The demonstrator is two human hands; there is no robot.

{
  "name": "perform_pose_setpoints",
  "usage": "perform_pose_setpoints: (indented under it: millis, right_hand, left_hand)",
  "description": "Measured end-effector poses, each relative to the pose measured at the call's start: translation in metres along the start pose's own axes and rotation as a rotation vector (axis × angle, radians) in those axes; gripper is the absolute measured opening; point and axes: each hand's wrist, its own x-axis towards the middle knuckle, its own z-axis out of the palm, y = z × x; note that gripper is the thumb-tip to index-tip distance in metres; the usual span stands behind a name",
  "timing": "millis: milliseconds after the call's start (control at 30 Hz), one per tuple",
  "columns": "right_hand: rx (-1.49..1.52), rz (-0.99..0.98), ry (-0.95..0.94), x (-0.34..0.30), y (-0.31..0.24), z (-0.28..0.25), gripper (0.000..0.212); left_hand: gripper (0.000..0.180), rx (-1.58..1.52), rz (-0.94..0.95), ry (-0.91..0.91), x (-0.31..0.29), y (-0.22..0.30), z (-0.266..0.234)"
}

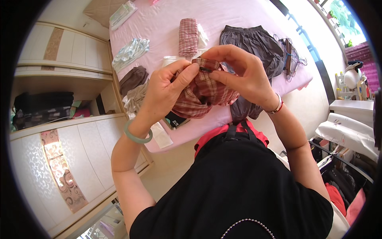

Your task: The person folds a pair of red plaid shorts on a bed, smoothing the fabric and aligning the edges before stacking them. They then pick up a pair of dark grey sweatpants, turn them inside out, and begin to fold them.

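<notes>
A red-and-cream plaid shirt (199, 97) hangs bunched in front of me above the bed, held up by both hands. My left hand (163, 85) pinches the left end of a folded band of the cloth, thumb against fingers. On the right end of that band, my right hand (244, 73) grips with thumb and curled fingers. Between the thumbs, a small dark piece shows at the band; its kind is too small to tell. The lower part of the shirt falls in loose folds under my hands.
The pink-sheeted bed (159, 20) bears a rolled plaid garment (188, 38), a dark grey skirt (248, 42), hangers (289, 59), a pale patterned cloth (131, 53) and a brown garment (134, 79). A white cabinet (79, 159) stands left; a clothes rack (346, 163) stands right.
</notes>
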Motion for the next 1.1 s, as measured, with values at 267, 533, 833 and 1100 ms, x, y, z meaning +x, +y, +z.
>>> perform_pose_setpoints:
  millis: [267,533,833,1100]
  right_hand:
    - [0.271,0.151,-0.121,-0.003,-0.009,-0.012,0.038]
    - [-0.622,-0.4,0.311,0.01,-0.005,-0.01,0.032]
    - [-0.3,0.071,0.125,-0.006,-0.022,0.011,0.04]
    - [-0.11,-0.012,0.171,0.011,-0.056,-0.032,0.021]
  left_hand:
    - [0.022,-0.022,-0.033,-0.206,0.0,0.01,0.001]
    - [0.023,-0.197,-0.068,0.069,-0.002,0.0,0.012]
    - [0.031,-0.108,0.046,-0.051,-0.002,0.013,0.012]
    - [0.039,0.188,-0.124,-0.224,-0.004,0.007,-0.023]
